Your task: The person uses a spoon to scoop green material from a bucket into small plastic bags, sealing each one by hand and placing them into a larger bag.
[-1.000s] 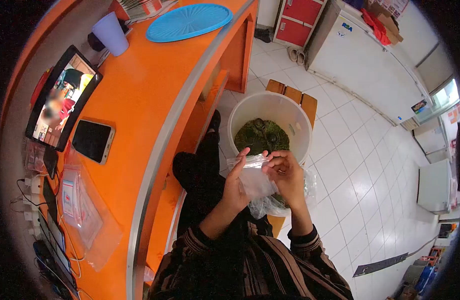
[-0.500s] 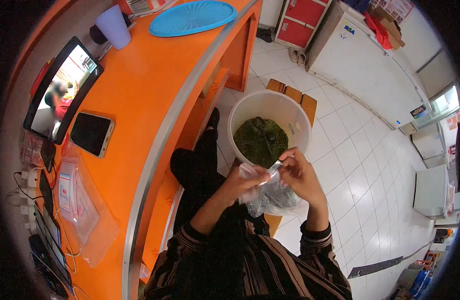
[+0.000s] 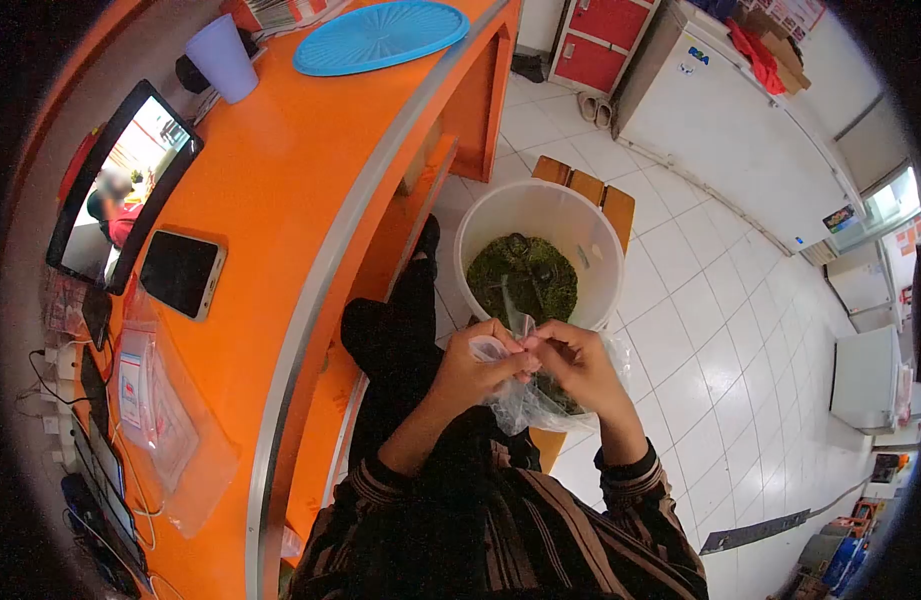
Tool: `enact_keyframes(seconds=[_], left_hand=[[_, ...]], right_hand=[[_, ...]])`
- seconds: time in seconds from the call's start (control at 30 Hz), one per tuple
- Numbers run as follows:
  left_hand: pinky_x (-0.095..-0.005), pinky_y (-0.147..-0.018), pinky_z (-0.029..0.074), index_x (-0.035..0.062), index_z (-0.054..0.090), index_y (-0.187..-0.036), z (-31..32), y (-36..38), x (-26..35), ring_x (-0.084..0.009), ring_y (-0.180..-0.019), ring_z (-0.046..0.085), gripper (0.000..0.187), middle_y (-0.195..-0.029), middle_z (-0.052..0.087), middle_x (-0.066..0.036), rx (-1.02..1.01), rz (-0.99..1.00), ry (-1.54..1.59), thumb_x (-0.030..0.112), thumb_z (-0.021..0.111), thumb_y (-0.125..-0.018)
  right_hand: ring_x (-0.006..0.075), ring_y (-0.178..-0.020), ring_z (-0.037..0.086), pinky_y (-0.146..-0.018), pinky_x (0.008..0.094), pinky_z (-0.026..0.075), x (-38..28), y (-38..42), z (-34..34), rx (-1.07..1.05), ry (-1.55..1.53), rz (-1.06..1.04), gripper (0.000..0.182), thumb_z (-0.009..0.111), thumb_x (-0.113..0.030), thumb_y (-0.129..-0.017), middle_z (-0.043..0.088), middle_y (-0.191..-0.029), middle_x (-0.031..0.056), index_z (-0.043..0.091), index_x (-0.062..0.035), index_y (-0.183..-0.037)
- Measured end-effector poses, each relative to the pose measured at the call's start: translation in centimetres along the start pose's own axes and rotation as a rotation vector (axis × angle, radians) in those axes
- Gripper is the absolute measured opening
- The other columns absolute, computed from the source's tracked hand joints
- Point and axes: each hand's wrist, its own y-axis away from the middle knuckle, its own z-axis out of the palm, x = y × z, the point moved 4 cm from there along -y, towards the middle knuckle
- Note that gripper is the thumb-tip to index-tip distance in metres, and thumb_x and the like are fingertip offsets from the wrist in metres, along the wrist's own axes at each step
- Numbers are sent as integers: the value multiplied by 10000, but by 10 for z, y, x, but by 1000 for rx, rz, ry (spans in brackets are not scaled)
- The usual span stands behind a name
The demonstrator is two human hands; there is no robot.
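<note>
In the head view, a clear plastic bag [image 3: 520, 402] is pinched between both hands at the near rim of a white bucket. My left hand [image 3: 480, 365] is closed on the bunched plastic. My right hand [image 3: 580, 368] is closed on the bag too, its fingertips touching those of my left hand. The white bucket [image 3: 605, 225] holds a green, leafy-looking mass [image 3: 525, 275]. A wooden bench [image 3: 620, 215] stands under the bucket. The bag hangs below the hands and spreads to the right, partly over the bucket's near side.
An orange counter [image 3: 290, 160] on the left bears a phone [image 3: 182, 274], a monitor [image 3: 130, 180], a purple cup [image 3: 222, 60], a blue lid [image 3: 380, 38] and flat plastic packets [image 3: 170, 420]. A white chest freezer [image 3: 730, 125] stands at the back right.
My right hand has moved left and down to meet my left hand. The fingertips, apart before, now touch over the bunched plastic, and the bag has shifted and spread to the right.
</note>
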Motion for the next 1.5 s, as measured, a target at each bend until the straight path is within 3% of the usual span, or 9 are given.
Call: enact_keyframes(seconds=[0.2, 0.27, 0.37, 0.63, 1.0, 1.1, 1.17, 1.3, 1.5], left_hand=[[-273, -539, 471, 13, 531, -817, 6, 1, -9, -167, -637, 632, 125, -717, 612, -81, -121, -151, 18, 96, 620, -841], [-333, -577, 470, 9, 530, -841, 8, 2, 2, -266, -650, 618, 121, -706, 589, -108, -137, 396, -688, 54, 625, -781], [-390, -619, 467, 6, 525, -842, 3, 0, 13, -349, -673, 581, 175, -714, 543, -131, 110, 241, -843, 43, 635, -711], [-390, -595, 496, 23, 534, -859, 21, -2, 10, -306, -695, 588, 227, -888, 476, -131, -69, 433, -832, 70, 670, -684], [-341, -673, 543, 66, 509, -1086, -5, -20, 9, -270, -822, 631, 488, -1103, 455, -139, -121, 476, -873, 156, 730, -660], [-313, -725, 528, 54, 480, -1132, -39, -17, -2, -234, -869, 613, 539, -1123, 454, -116, 7, 536, -887, 139, 750, -673], [-281, -758, 493, 36, 460, -1150, -73, -14, -22, -172, -916, 567, 527, -1112, 473, -82, 256, 342, -294, 96, 743, -709], [-246, -799, 454, 10, 437, -1223, -82, -9, -19, -128, -970, 492, 537, -1050, 503, -70, 214, 116, -173, 85, 712, -768], [-317, -956, 363, 17, 464, -1235, -95, 11, -87, -163, -1120, 458, 515, -1171, 499, -80, 56, -141, 215, 185, 694, -805]], right_hand=[[146, -613, 569, -594, 268, 467, -9, 4, -1, -208, -29, 17, 89, 540, -69, -849, 600, -735, 54, 561, 14, -873], [290, -736, 626, -661, 364, 499, -12, 7, -1, -67, 717, -202, 143, 579, -126, -773, 592, -758, 93, 539, -37, -878], [364, -760, 592, -642, 405, 489, -20, 8, -5, 267, 872, -116, 186, 603, -115, -740, 553, -790, 132, 511, -43, -886], [164, -653, 528, -576, 279, 443, -16, -7, -22, 475, 550, -186, 325, 647, 56, -751, 501, -838, 72, 432, -60, -966], [92, -824, 555, -653, 200, 437, -9, -48, -11, -236, 77, -5, 553, 593, 129, -736, 504, -986, 40, 316, -86, -1163], [177, -832, 595, -663, 270, 475, -7, -99, -42, -262, 150, 149, 311, 644, 7, -760, 588, -947, 52, 499, -24, -1034], [269, -805, 615, -670, 340, 492, 36, -143, -49, -204, 717, -336, 193, 668, -74, -728, 622, -924, 107, 584, -10, -889], [349, -843, 613, -791, 403, 508, 137, -181, -3, -637, 1380, -93, 226, 670, -112, -693, 621, -950, 168, 634, -37, -904], [359, -831, 631, -774, 415, 520, 200, -188, 27, -879, 1456, -191, 241, 586, -172, -797, 623, -974, 171, 606, 4, -960]])
